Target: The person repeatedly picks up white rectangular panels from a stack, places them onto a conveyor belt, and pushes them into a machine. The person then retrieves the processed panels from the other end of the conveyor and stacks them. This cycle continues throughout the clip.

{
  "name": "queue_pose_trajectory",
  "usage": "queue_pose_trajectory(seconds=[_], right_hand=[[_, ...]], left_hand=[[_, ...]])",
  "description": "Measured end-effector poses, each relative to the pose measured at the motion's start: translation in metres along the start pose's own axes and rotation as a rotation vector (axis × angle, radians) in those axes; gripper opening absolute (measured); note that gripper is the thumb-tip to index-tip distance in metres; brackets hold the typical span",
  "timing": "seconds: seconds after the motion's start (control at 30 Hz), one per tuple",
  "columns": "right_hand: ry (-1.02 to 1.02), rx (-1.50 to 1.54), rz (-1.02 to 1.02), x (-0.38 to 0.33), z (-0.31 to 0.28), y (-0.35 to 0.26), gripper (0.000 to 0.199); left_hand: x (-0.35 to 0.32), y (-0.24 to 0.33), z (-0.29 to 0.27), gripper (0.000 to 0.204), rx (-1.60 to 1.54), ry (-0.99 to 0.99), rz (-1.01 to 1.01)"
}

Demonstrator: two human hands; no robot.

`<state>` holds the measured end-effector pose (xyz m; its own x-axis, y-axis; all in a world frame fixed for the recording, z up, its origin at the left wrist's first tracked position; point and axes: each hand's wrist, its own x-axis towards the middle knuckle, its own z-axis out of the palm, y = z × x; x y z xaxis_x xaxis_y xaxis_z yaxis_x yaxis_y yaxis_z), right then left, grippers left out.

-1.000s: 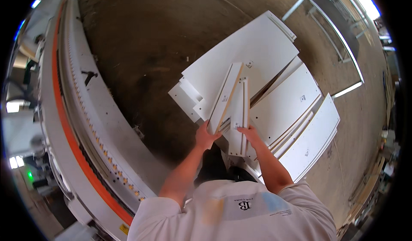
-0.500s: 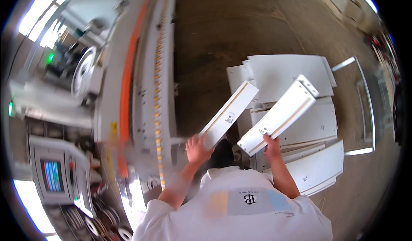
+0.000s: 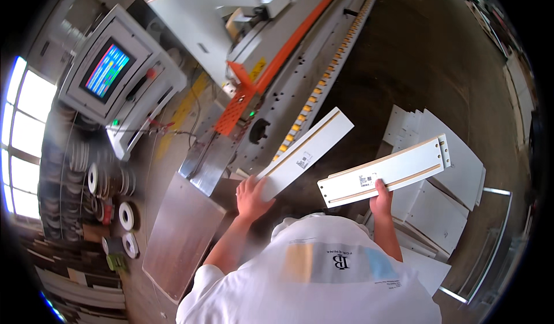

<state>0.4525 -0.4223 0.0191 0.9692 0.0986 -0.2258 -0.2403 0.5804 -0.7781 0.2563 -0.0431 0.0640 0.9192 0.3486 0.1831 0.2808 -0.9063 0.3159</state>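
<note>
My left hand (image 3: 253, 199) is closed on the near end of a narrow white board (image 3: 314, 151), which slants up to the right. That board has a brown groove along one edge and a printed label. In my right hand (image 3: 381, 198) is a pair of stacked white boards (image 3: 384, 172), gripped at the lower edge with the thumb on top. These show a brown groove, a label and round holes at the ends. Both loads are held up in front of me, apart from each other. The fingers beneath the boards are hidden.
A long machine with an orange rail (image 3: 300, 38) and yellow rollers (image 3: 318, 91) runs ahead. Its control panel (image 3: 109, 70) stands at left, above a metal table (image 3: 182, 237). Stacked white panels (image 3: 435, 208) lie at right beside a metal frame (image 3: 490, 254). Edging rolls (image 3: 93, 178) sit far left.
My view has turned left, bringing the control panel and metal table further in. The boards in my right hand have tilted flatter; both hands keep their hold.
</note>
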Motion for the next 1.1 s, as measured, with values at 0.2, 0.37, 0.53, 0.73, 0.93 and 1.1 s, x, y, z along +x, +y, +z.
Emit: queue_pose_trajectory(seconds=[0.2,0.37,0.53,0.73,0.93,1.1], right_hand=[[-0.075,0.027,0.046,-0.03,0.068,0.047,0.061],[-0.068,-0.063,0.087,-0.056,0.119,0.06,0.059],[-0.031,-0.014,0.159,-0.078,0.145,0.084,0.058],[0.033,0.02,0.199,-0.102,0.149,0.102,0.052],[0.03,-0.06,0.218,-0.111,0.149,0.101,0.049],[0.005,-0.123,0.147,-0.12,0.161,0.089,0.045]], left_hand=[[-0.049,-0.105,-0.04,0.078,0.011,0.026,-0.191],[-0.05,-0.179,-0.046,0.071,0.116,0.054,-0.226],[-0.046,-0.24,-0.006,0.051,0.156,0.125,-0.154],[-0.008,-0.252,0.01,0.045,0.219,0.248,-0.155],[0.03,-0.245,0.027,0.046,0.227,0.263,-0.147],[0.078,-0.23,0.047,0.044,0.228,0.236,-0.149]])
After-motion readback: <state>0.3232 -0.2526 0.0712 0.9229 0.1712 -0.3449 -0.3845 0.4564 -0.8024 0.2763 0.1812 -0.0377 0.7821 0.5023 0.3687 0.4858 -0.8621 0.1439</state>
